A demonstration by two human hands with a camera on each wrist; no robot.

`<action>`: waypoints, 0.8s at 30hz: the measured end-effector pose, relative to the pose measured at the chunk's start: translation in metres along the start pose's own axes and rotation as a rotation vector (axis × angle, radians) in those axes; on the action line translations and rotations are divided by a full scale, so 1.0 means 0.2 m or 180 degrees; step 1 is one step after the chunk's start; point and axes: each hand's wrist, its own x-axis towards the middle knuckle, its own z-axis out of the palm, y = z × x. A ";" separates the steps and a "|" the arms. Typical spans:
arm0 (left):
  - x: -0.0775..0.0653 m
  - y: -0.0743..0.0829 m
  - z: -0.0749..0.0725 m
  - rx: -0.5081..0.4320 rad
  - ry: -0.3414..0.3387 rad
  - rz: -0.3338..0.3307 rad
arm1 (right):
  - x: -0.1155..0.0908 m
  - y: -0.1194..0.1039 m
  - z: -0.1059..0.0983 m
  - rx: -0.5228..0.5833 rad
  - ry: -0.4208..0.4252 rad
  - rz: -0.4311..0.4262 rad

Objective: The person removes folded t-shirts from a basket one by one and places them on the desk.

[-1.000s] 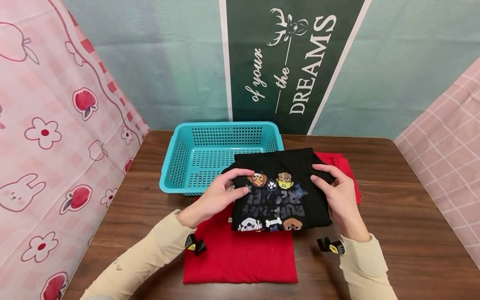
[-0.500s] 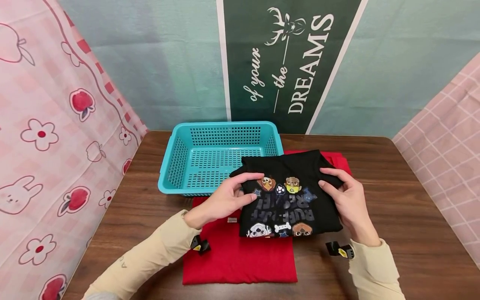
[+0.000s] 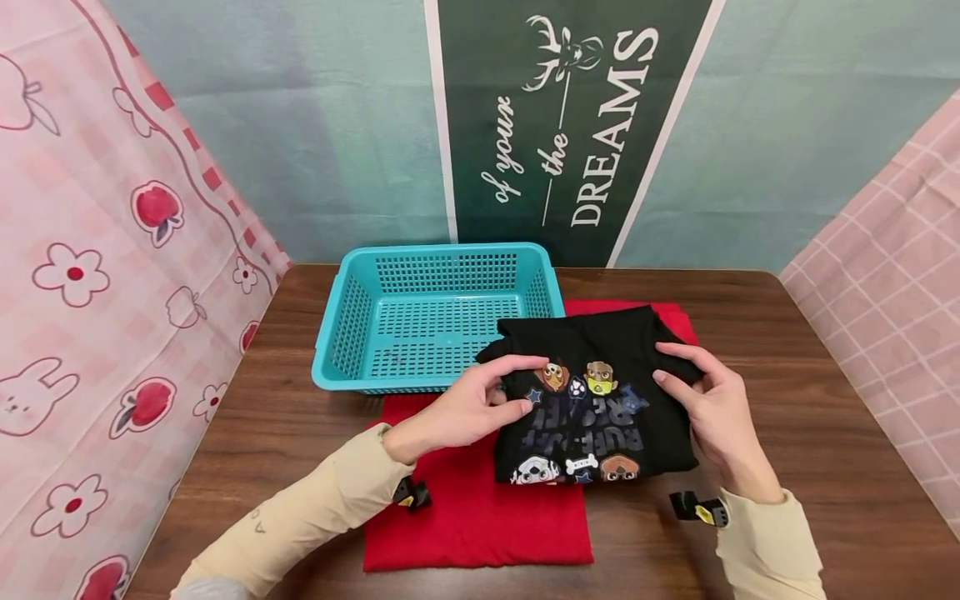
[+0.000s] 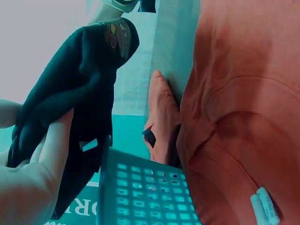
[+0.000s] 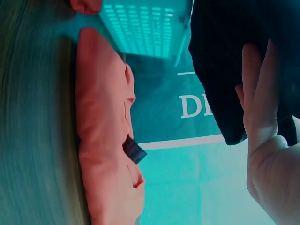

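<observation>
Both hands hold a folded black T-shirt (image 3: pixel 585 425) with printed cartoon dogs and lettering, upside down in the head view. My left hand (image 3: pixel 468 408) grips its left side, thumb and forefinger on top and the other fingers underneath. Its right side is pinched by my right hand (image 3: pixel 723 408), whose fingers reach under the cloth in the right wrist view. The wrist views show the T-shirt raised above the table. Below it lies a folded red garment (image 3: pixel 472 525) with a small label (image 4: pixel 265 206) at its neckline.
A turquoise plastic basket (image 3: pixel 427 333) stands at the back of the wooden table (image 3: pixel 780 358), left of the T-shirt. Behind the T-shirt at the right lies another folded red garment (image 5: pixel 105 131) with a dark tag (image 5: pixel 134 150). Printed cloths hang around the table's back and sides.
Both hands have carried the black T-shirt to the right and slightly toward the front edge. More of the basket and of the front red garment's left part shows. The grips look the same.
</observation>
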 end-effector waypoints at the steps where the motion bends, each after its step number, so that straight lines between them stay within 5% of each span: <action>1: 0.01 0.00 0.01 0.0045 -0.0018 0.0038 | 0.00 0.00 -0.01 -0.0010 -0.0017 -0.0011; 24: 0.07 0.01 0.19 -0.0113 -0.0404 -0.0202 | -0.08 0.10 -0.22 -0.0281 -0.0071 -0.0150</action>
